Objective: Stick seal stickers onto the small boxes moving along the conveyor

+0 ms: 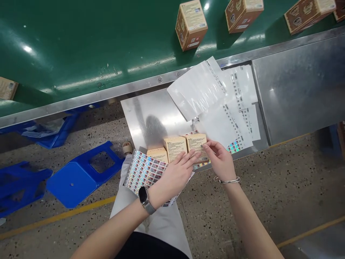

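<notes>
Three small tan boxes stand in a row at the near edge of a steel shelf (151,111): left box (158,154), middle box (175,145), right box (196,141). My left hand (175,172), with a watch on its wrist, lies flat over a sheet of shiny hologram stickers (142,171) on my lap, its fingers stretched toward the right box. My right hand (219,158), a bangle on the wrist, pinches at the front of the right box with thumb and fingers together.
White peeled backing sheets (215,97) lie on the shelf behind the boxes. Brown cartons (191,24) ride a green conveyor belt (81,46) beyond. Blue plastic stools (81,172) lie on the speckled floor at left.
</notes>
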Demonstrator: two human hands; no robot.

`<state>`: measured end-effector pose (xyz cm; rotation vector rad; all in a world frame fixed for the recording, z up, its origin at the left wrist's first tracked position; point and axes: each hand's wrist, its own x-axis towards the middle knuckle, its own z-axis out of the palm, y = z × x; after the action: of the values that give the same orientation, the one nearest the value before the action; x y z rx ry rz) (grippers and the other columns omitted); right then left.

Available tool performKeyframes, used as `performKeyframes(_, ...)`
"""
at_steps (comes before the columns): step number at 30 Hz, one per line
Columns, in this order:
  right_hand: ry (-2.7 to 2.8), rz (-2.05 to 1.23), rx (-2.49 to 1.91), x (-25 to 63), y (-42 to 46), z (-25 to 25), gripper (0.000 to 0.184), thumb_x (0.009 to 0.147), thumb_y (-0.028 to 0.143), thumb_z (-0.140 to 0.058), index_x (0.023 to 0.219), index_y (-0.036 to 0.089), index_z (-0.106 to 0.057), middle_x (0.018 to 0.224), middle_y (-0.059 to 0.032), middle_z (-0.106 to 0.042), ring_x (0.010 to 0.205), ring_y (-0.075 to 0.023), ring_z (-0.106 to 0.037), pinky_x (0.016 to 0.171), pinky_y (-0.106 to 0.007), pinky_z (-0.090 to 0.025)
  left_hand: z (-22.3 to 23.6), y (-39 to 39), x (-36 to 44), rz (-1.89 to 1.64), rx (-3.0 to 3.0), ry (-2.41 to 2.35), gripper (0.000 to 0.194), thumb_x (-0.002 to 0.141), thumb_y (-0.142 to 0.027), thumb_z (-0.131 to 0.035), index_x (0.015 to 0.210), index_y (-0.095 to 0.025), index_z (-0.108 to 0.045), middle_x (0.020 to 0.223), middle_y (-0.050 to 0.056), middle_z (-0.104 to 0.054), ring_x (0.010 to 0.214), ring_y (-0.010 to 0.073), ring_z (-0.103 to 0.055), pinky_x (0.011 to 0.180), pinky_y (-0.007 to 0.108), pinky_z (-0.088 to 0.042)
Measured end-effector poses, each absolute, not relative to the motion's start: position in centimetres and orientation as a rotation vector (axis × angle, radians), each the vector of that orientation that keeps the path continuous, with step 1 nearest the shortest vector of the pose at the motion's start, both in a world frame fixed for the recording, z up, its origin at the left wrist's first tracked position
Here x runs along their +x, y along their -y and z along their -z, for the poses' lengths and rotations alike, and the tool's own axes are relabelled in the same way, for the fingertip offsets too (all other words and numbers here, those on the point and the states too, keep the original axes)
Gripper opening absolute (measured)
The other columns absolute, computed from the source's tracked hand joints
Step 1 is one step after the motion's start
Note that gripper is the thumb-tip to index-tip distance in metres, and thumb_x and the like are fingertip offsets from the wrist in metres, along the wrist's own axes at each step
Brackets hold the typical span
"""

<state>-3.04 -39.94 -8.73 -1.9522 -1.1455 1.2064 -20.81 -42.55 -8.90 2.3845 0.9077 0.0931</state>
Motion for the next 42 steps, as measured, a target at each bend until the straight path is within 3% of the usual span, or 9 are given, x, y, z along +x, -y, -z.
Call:
performKeyframes(7,1.176,-0.938,-2.032,-4.2,40.2,9.1,0.039,0.078,0.059,-0.066,0.087,0.022,-0.058,0.104,-0.0118,-0.072,0.088,-0.0240,-0.072,0.074,-0.038,-0.060,9.2,42.7,-20.5,-0.113,2.364,-0.918,0.030,0.100,-0.015,-0.041,0.119,-0.009,-0.063,0.160,0.009,-0.029,0.150,0.0218,-0.020,0.124,0.038,-0.019)
performKeyframes(12,0.995,-1.160,-2.003,-1.4,38.9,9.2,0.050,0.071,0.059,-0.074,0.100,0.023,-0.056,0.106,-0.0104,-0.071,0.083,-0.0239,-0.072,0.068,-0.039,-0.061,9.3,42.5,-20.6,-0.159,2.290,-0.913,0.027,0.100,-0.015,-0.039,0.111,-0.012,-0.064,0.158,0.007,-0.032,0.149,0.0206,-0.023,0.123,0.040,-0.022)
performKeyframes(16,1.723,-1.191,-1.852,0.7,37.6,7.4,0.056,0.078,0.053,-0.068,0.126,0.025,-0.056,0.127,-0.0137,-0.065,0.107,-0.0301,-0.066,0.080,-0.046,-0.059,7.5,42.1,-21.5,-0.374,2.126,-0.921,0.027,0.102,-0.017,-0.038,0.101,-0.013,-0.064,0.157,0.009,-0.037,0.148,0.0205,-0.028,0.121,0.039,-0.027)
performKeyframes(18,2.343,-1.007,-1.686,0.8,37.3,7.2,0.080,0.074,0.039,-0.073,0.145,0.027,-0.039,0.147,-0.0133,-0.050,0.122,-0.0353,-0.057,0.087,-0.051,-0.056,5.8,42.1,-22.5,-0.458,1.942,-0.980,0.027,0.102,-0.021,-0.037,0.099,-0.015,-0.063,0.143,0.011,-0.054,0.135,0.0212,-0.048,0.108,0.037,-0.042)
performKeyframes(20,2.768,-0.770,-1.543,0.5,37.2,7.5,0.093,0.069,0.022,-0.073,0.151,0.027,-0.030,0.152,-0.0131,-0.044,0.123,-0.0387,-0.055,0.086,-0.053,-0.056,4.2,42.3,-23.8,-0.468,1.680,-1.085,0.025,0.102,-0.025,-0.038,0.096,-0.018,-0.062,0.103,0.006,-0.072,0.093,0.0182,-0.068,0.079,0.031,-0.052)
performKeyframes(23,3.020,-0.625,-1.382,0.2,36.3,7.9,0.099,0.063,0.011,-0.065,0.153,0.024,-0.025,0.146,-0.0148,-0.051,0.107,-0.0352,-0.065,0.073,-0.045,-0.059,3.1,42.9,-26.4,-0.536,1.307,-1.227,0.026,0.100,-0.030,-0.040,0.084,-0.020,-0.057,0.066,-0.002,-0.060,0.059,0.0132,-0.054,0.055,0.025,-0.038)
performKeyframes(28,2.933,-0.684,-1.344,-0.4,29.6,6.2,0.096,0.066,0.021,-0.060,0.154,0.024,-0.022,0.151,-0.0161,-0.042,0.076,-0.0262,-0.071,0.054,-0.038,-0.057,4.6,43.2,-32.0,-0.656,0.772,-1.382,0.025,0.087,-0.037,-0.052,0.070,-0.019,-0.049,0.051,-0.007,-0.041,0.047,0.0095,-0.036,0.047,0.022,-0.025)
performKeyframes(34,2.755,-0.703,-1.363,-10.6,14.9,8.4,0.103,0.061,0.038,-0.073,0.150,0.011,-0.029,0.145,-0.0221,-0.042,0.132,-0.0404,-0.046,0.103,-0.048,-0.048,5.1,43.3,-37.5,-0.732,0.476,-1.440,0.020,0.073,-0.034,-0.065,0.071,-0.017,-0.053,0.059,-0.003,-0.056,0.054,0.0103,-0.045,0.054,0.021,-0.032)
performKeyframes(42,2.830,-0.448,-1.443,-26.6,12.6,11.6,0.109,0.065,0.049,-0.074,0.152,0.009,-0.021,0.159,-0.0259,-0.020,0.143,-0.0549,-0.015,0.107,-0.073,-0.025,6.4,43.0,-42.3,-0.839,0.342,-1.402,0.038,0.074,-0.052,-0.068,0.081,-0.016,-0.057,0.060,-0.001,-0.058,0.055,0.0112,-0.047,0.055,0.022,-0.031)
